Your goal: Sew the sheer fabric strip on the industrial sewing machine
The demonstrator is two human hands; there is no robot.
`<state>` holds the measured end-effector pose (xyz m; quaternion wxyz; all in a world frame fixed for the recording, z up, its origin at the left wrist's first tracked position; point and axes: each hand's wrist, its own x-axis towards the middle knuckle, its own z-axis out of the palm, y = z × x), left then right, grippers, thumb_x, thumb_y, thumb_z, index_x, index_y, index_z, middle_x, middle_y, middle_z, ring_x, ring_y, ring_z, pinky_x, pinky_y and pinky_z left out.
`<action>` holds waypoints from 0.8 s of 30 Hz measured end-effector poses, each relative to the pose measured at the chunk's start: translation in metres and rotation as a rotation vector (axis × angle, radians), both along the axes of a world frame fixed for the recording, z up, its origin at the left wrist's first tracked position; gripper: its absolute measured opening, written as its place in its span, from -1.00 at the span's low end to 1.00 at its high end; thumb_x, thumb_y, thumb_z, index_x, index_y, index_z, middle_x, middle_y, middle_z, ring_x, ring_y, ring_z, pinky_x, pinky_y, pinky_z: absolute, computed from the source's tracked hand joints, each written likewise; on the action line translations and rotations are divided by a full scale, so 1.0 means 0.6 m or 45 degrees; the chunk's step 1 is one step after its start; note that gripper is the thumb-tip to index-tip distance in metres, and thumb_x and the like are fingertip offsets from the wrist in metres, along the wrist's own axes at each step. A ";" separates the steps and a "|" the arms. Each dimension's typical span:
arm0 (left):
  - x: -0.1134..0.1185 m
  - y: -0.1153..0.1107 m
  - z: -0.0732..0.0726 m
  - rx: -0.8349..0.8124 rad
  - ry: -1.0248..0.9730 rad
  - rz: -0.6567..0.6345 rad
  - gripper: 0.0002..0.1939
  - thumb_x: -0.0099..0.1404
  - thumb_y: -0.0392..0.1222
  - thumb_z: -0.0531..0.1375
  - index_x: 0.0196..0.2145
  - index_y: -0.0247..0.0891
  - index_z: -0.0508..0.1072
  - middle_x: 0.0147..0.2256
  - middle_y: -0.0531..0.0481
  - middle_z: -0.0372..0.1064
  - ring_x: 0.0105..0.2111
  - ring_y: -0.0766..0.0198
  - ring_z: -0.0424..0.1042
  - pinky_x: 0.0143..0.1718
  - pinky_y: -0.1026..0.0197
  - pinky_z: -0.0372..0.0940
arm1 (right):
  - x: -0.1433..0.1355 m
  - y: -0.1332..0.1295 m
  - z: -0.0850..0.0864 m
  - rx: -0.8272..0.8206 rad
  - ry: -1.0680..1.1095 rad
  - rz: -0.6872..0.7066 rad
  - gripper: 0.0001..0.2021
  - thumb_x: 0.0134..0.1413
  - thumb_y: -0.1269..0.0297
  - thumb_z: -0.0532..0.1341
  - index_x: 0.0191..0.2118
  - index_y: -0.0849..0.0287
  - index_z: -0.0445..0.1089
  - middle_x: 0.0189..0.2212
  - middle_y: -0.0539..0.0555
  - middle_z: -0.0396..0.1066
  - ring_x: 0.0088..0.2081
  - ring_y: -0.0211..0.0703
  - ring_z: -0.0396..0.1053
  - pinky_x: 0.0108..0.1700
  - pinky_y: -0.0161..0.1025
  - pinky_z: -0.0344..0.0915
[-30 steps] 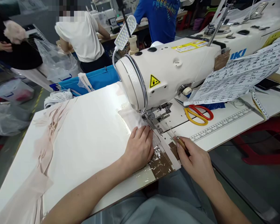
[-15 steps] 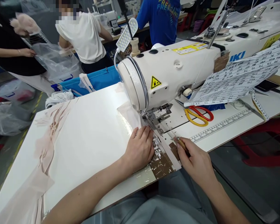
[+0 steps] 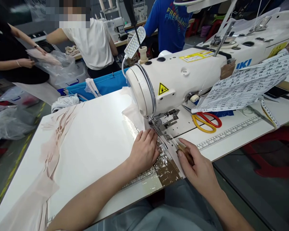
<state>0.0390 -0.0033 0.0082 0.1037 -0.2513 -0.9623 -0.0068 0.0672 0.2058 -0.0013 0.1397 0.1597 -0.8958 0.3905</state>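
Note:
My left hand [image 3: 144, 149] lies flat, fingers stretched toward the needle area of a white sewing machine [image 3: 173, 80]. It rests on the taped part of the table, at the edge of a pale pink fabric piece [image 3: 135, 114] that runs under the machine head. My right hand [image 3: 197, 163] is closed around the wooden handle of an awl [image 3: 185, 153]. The awl's thin metal shaft, blurred, points toward the machine's presser foot area. Between the two hands a narrow pale fabric strip [image 3: 175, 157] runs down to the table's front edge.
Red-and-yellow-handled scissors [image 3: 207, 123] lie right of the needle area, with a written paper sheet [image 3: 245, 85] behind. A tape measure [image 3: 269, 112] is farther right. Gathered pink fabric [image 3: 50, 157] lies along the table's left side. Several people stand or sit beyond the table.
My right hand has moved slightly left with the awl, closer to the fabric strip. My left hand stays nearly in place. At the far left, a person now handles pink fabric over a plastic bag.

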 end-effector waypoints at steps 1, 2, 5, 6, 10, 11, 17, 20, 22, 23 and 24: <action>-0.002 -0.001 -0.001 0.012 0.006 0.005 -0.51 0.44 -0.15 -0.04 0.20 -0.50 0.26 0.20 -0.32 0.22 0.23 -0.06 0.17 0.24 -0.13 0.11 | 0.000 -0.005 0.002 -0.027 0.004 0.036 -0.63 0.38 0.25 0.04 0.21 0.24 0.24 -0.32 0.10 0.52 -0.46 -0.17 0.47 -0.47 -0.33 0.35; -0.004 -0.002 -0.001 0.027 0.014 0.010 -0.52 0.44 -0.15 -0.04 0.20 -0.50 0.26 0.20 -0.33 0.22 0.23 -0.06 0.17 0.24 -0.13 0.12 | -0.001 -0.011 0.005 -0.049 0.020 0.076 -0.64 0.39 0.28 0.02 0.21 0.23 0.24 -0.27 0.12 0.52 -0.41 -0.16 0.48 -0.43 -0.33 0.37; -0.011 -0.003 -0.001 0.094 0.028 0.029 -0.55 0.43 -0.18 -0.03 0.16 -0.49 0.28 0.17 -0.33 0.23 0.19 -0.05 0.20 0.19 -0.12 0.18 | -0.006 -0.030 0.013 -0.060 0.092 0.210 -0.70 0.39 0.36 -0.02 0.12 0.21 0.31 -0.22 0.14 0.46 -0.33 -0.17 0.47 -0.35 -0.32 0.36; -0.013 -0.004 0.000 0.119 0.025 0.038 -0.57 0.42 -0.19 -0.02 0.14 -0.49 0.30 0.15 -0.33 0.24 0.16 -0.05 0.23 0.17 -0.10 0.22 | -0.009 -0.037 0.015 -0.043 0.114 0.241 -0.71 0.39 0.38 -0.03 0.09 0.22 0.34 -0.26 0.12 0.44 -0.36 -0.18 0.44 -0.37 -0.33 0.34; -0.022 -0.008 0.000 0.182 -0.001 0.064 -0.60 0.40 -0.21 0.01 0.09 -0.51 0.33 0.04 -0.32 0.28 0.00 -0.01 0.31 0.05 -0.03 0.32 | -0.019 -0.062 0.015 0.069 0.233 0.283 -0.75 0.38 0.38 -0.02 -0.03 0.24 0.38 -0.38 0.06 0.36 -0.51 -0.25 0.31 -0.50 -0.35 0.22; -0.024 -0.010 0.000 0.186 0.002 0.060 -0.59 0.39 -0.22 0.01 0.10 -0.52 0.32 0.03 -0.32 0.29 -0.01 0.00 0.31 0.04 -0.03 0.32 | -0.022 -0.067 0.014 0.107 0.275 0.284 -0.76 0.38 0.38 -0.01 -0.07 0.23 0.39 -0.38 0.06 0.36 -0.51 -0.25 0.30 -0.51 -0.36 0.21; -0.028 -0.016 -0.007 0.194 0.056 0.014 -0.58 0.36 -0.28 0.00 0.13 -0.45 0.33 0.04 -0.30 0.33 0.03 0.00 0.30 0.04 -0.07 0.32 | -0.033 -0.080 0.004 0.389 0.431 0.252 -0.73 0.39 0.38 -0.04 -0.08 0.27 0.40 -0.35 0.11 0.44 -0.46 -0.21 0.40 -0.52 -0.32 0.19; -0.028 -0.016 -0.008 0.202 0.080 0.018 -0.60 0.37 -0.29 0.00 0.11 -0.44 0.35 0.03 -0.28 0.35 0.02 0.00 0.32 0.03 -0.06 0.33 | -0.037 -0.084 0.003 0.495 0.470 0.214 -0.71 0.40 0.39 -0.05 -0.04 0.30 0.40 -0.28 0.16 0.48 -0.45 -0.18 0.44 -0.52 -0.29 0.21; -0.028 -0.016 -0.007 0.203 0.091 0.016 -0.61 0.37 -0.30 -0.01 0.09 -0.45 0.36 0.02 -0.28 0.36 0.01 0.01 0.32 0.03 -0.04 0.33 | -0.037 -0.086 0.003 0.528 0.478 0.195 -0.70 0.39 0.40 -0.06 -0.03 0.30 0.40 -0.26 0.17 0.49 -0.46 -0.18 0.45 -0.52 -0.28 0.22; -0.028 -0.016 -0.007 0.202 0.094 0.013 -0.61 0.37 -0.30 -0.01 0.09 -0.45 0.37 0.02 -0.28 0.36 0.01 0.01 0.33 0.03 -0.03 0.32 | -0.037 -0.087 0.003 0.538 0.480 0.189 -0.70 0.39 0.41 -0.06 -0.03 0.31 0.40 -0.26 0.17 0.49 -0.46 -0.18 0.46 -0.52 -0.28 0.21; -0.028 -0.016 -0.006 0.203 0.096 0.010 -0.61 0.37 -0.30 -0.01 0.08 -0.46 0.37 0.02 -0.28 0.36 0.00 0.01 0.33 0.03 -0.02 0.32 | -0.037 -0.088 0.002 0.544 0.484 0.182 -0.70 0.38 0.41 -0.06 -0.03 0.31 0.40 -0.26 0.17 0.49 -0.46 -0.18 0.46 -0.52 -0.28 0.21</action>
